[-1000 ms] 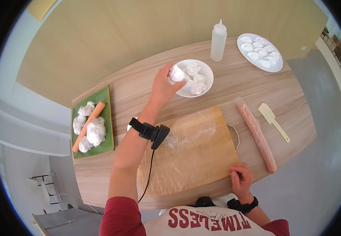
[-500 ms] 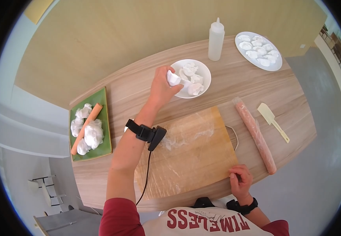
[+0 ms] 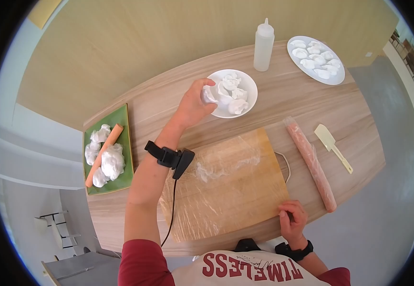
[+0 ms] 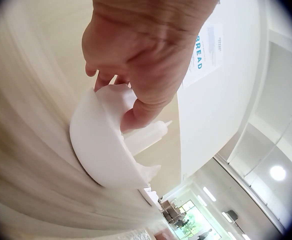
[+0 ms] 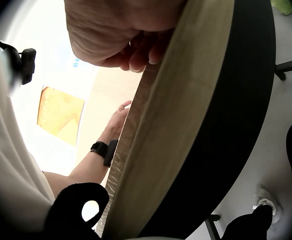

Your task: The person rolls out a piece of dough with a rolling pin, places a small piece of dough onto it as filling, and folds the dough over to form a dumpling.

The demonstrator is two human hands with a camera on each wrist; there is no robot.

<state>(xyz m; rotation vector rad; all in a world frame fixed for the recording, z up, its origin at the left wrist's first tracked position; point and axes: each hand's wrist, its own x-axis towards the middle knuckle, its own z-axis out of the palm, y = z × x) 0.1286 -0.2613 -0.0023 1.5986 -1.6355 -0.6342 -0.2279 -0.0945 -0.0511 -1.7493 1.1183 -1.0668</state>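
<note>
My left hand [image 3: 192,106] is at the left rim of a white bowl [image 3: 221,113] and holds a white dumpling [image 3: 209,94] between thumb and fingers. In the left wrist view, the thumb and fingers reach over the rim of the bowl [image 4: 98,140] with the dumpling [image 4: 120,96] between them. Several ruffled white dumplings [image 3: 238,106] lie inside the bowl. My right hand [image 3: 293,220] rests loosely curled by the near right corner of a wooden board [image 3: 235,200], holding nothing. In the right wrist view, its fingertips are right at the table edge.
Behind the bowl stands a squeeze bottle [image 3: 263,50]; an oval plate [image 3: 340,78] of dumplings lies far right. A wrapped pink roll [image 3: 312,167] and a cream spatula [image 3: 328,143] lie right of the board. A green tray [image 3: 127,162] at left holds wrapped white lumps and an orange stick.
My left hand has shifted slightly left at the bowl's rim. The dumpling has turned in its fingers and less of it shows. The right hand stays in place.
</note>
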